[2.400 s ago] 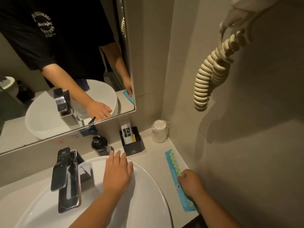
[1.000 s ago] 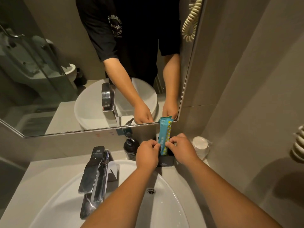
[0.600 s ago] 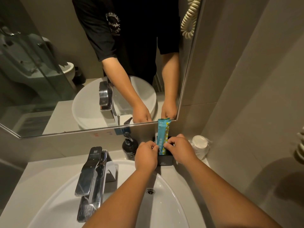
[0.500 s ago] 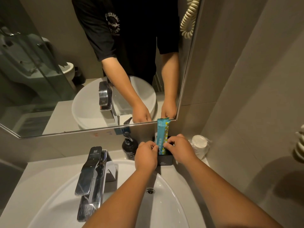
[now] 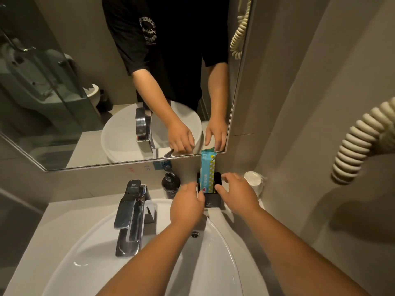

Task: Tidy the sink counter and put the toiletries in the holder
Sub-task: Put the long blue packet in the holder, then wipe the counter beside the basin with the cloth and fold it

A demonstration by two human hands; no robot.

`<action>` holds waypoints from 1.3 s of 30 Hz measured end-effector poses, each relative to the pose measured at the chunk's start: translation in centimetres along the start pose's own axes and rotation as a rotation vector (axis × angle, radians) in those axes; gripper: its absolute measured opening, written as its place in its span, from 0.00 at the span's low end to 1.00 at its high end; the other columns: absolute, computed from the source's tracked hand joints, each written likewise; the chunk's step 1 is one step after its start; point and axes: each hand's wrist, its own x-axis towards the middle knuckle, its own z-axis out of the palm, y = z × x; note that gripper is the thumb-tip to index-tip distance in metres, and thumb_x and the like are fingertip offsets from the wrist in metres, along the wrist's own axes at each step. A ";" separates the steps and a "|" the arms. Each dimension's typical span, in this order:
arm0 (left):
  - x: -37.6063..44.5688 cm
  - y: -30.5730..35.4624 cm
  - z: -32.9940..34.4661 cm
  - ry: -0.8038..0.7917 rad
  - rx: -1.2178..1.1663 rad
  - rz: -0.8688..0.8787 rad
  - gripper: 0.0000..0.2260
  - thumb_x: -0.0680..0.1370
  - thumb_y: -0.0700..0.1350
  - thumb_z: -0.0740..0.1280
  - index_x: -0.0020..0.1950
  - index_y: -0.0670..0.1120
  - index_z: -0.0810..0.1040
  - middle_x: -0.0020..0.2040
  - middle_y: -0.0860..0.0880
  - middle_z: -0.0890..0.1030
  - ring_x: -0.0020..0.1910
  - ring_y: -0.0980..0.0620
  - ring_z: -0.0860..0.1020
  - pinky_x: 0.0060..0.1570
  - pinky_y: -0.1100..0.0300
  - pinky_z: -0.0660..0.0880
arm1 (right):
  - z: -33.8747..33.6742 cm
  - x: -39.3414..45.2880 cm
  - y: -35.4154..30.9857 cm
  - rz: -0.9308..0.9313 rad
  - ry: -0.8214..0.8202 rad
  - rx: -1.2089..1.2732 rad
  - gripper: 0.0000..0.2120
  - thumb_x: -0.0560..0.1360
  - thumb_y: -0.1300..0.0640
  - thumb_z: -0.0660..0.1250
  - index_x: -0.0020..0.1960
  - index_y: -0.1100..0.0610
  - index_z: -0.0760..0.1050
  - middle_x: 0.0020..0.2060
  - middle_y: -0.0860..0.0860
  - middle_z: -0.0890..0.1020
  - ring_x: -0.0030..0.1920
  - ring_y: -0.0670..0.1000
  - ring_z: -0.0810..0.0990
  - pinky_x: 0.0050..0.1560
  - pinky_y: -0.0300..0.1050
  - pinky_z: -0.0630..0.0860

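Long turquoise sachet [image 5: 208, 175]: upright in small black square holder [image 5: 211, 200] on pale surface [image 5: 70, 212]. Left hand [image 5: 187, 205], right hand [image 5: 237, 194]: flanking holder, each grip loosely spread, holding nothing.

Faucet [image 5: 130, 212] is shiny polished chrome, and the sink basin [image 5: 213, 274] looks like glossy white ceramic. The holder [image 5: 211, 200] is matt black plastic, the blue packet [image 5: 207, 174] has a smooth printed wrapper, and the counter [image 5: 70, 212] looks matt, stone-like.

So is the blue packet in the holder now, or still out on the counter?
In. The blue packet stands upright with its lower end inside the black holder; both hands are open beside it.
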 end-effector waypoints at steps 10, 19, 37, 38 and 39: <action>-12.0 -3.8 -5.2 -0.197 0.557 0.308 0.21 0.76 0.59 0.55 0.61 0.48 0.73 0.59 0.48 0.77 0.58 0.47 0.74 0.59 0.52 0.70 | -1.2 -12.5 -1.8 -0.201 -0.263 -0.309 0.29 0.78 0.41 0.58 0.74 0.52 0.61 0.76 0.51 0.64 0.75 0.54 0.59 0.76 0.51 0.55; -21.4 -9.2 -8.4 -0.199 0.546 0.224 0.21 0.73 0.64 0.57 0.55 0.53 0.76 0.54 0.52 0.80 0.51 0.50 0.77 0.56 0.54 0.74 | 1.8 -20.5 -6.0 -0.385 -0.307 -0.331 0.29 0.77 0.40 0.60 0.74 0.51 0.62 0.75 0.51 0.65 0.75 0.53 0.62 0.75 0.50 0.56; -35.8 -16.2 -9.5 -0.353 0.370 0.342 0.26 0.76 0.64 0.55 0.64 0.47 0.74 0.62 0.47 0.79 0.58 0.47 0.75 0.61 0.51 0.68 | 6.0 -36.9 -7.3 -0.387 -0.630 -0.311 0.35 0.74 0.33 0.60 0.75 0.47 0.60 0.76 0.49 0.64 0.75 0.52 0.62 0.75 0.53 0.58; -35.9 -16.1 -9.3 -0.375 0.378 0.363 0.27 0.76 0.65 0.55 0.63 0.47 0.74 0.60 0.47 0.79 0.57 0.47 0.75 0.60 0.50 0.69 | 6.2 -36.8 -7.4 -0.403 -0.645 -0.341 0.36 0.73 0.33 0.60 0.75 0.48 0.60 0.76 0.49 0.64 0.75 0.52 0.62 0.75 0.54 0.57; -35.8 -16.0 -9.0 -0.399 0.390 0.382 0.28 0.75 0.66 0.54 0.61 0.47 0.75 0.59 0.46 0.80 0.55 0.47 0.75 0.58 0.50 0.70 | 6.4 -36.6 -7.5 -0.415 -0.665 -0.373 0.37 0.73 0.32 0.61 0.75 0.49 0.59 0.76 0.50 0.65 0.75 0.53 0.62 0.75 0.54 0.57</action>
